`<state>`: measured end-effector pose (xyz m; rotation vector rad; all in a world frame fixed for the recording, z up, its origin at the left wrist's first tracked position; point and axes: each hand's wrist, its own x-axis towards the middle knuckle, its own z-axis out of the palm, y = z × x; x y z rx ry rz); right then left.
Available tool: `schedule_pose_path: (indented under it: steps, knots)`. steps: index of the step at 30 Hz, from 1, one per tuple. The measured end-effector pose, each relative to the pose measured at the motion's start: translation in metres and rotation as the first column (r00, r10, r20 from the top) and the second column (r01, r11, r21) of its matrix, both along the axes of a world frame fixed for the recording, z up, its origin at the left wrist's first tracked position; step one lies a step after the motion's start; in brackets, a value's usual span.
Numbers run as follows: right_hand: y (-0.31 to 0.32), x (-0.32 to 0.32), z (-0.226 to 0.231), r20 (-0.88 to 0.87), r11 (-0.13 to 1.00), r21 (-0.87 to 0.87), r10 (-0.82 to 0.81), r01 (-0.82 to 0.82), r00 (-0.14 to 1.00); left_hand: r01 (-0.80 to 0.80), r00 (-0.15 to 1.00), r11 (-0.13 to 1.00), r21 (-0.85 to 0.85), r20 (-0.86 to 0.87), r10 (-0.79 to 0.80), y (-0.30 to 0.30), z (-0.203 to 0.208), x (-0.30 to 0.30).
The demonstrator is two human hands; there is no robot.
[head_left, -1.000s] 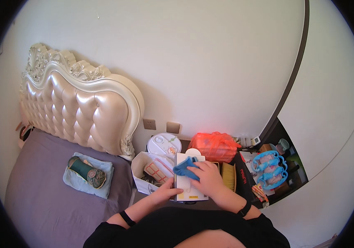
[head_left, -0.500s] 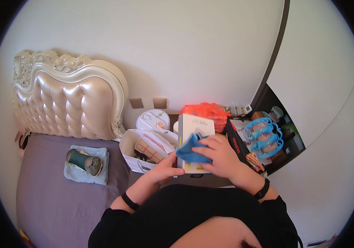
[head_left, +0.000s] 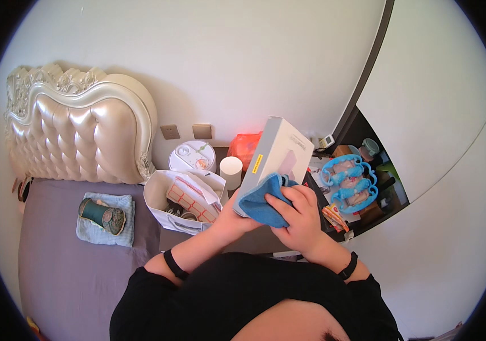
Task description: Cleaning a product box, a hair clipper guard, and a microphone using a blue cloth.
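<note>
My left hand (head_left: 236, 219) grips a white cardboard box (head_left: 281, 149) by its lower left end. The box is tilted, its far end raised to the right, and a yellow label shows on its side. In my right hand (head_left: 298, 219) is a blue cloth (head_left: 265, 199), bunched under the fingers and pressed on the near end of the box. The cloth hides part of the box and the tips of my left fingers.
Left of the box stands a white bag (head_left: 189, 199) with papers inside. Behind are a round white container (head_left: 192, 156), a white cylinder (head_left: 231, 172) and a red plastic bag (head_left: 244, 149). A blue-framed object (head_left: 349, 183) lies right. The bed (head_left: 84, 273) holds a folded towel (head_left: 126, 227).
The box has been lifted and tilted, its far end swinging up and right. The cloth has moved down to its near end. The view has shifted slightly right.
</note>
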<state>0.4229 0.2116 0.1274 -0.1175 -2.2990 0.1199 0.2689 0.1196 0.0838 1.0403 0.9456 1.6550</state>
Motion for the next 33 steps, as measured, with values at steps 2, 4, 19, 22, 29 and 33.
schedule_pose_path:
  steps: [2, 4, 19, 22, 29, 33]
  knots:
    - [0.009, 0.006, -0.005, -0.013, 0.999, 0.003, -0.053, 0.053, 0.999, -0.064, 0.971, 0.998, -0.021, -0.231, 0.057, -0.005, 0.000, 0.001]
    - [0.020, 0.015, -0.010, -0.084, 0.986, -0.005, -0.168, 0.168, 0.982, -0.042, 0.969, 0.996, -0.076, -0.246, 0.022, -0.012, 0.006, 0.006]
    - [0.020, 0.045, -0.001, -0.214, 0.957, -0.065, -0.289, 0.282, 0.933, -0.288, 0.284, 0.898, 0.332, -0.866, 0.411, -0.033, 0.032, 0.020]
    - [0.002, 0.039, 0.003, -0.108, 0.979, 0.042, -0.194, 0.199, 0.975, -0.289, 0.129, 0.847, 0.445, -0.859, 0.495, -0.039, 0.034, 0.020]
    - [-0.020, 0.025, -0.002, 0.139, 0.934, 0.162, 0.297, -0.317, 0.945, -0.312, -0.033, 0.800, 0.513, -0.847, 0.530, -0.058, 0.041, 0.016]
    - [-0.003, 0.012, -0.010, -0.061, 0.999, 0.037, 0.003, 0.000, 0.998, -0.376, -0.035, 0.803, 0.462, -0.873, 0.486, -0.073, 0.036, 0.015]
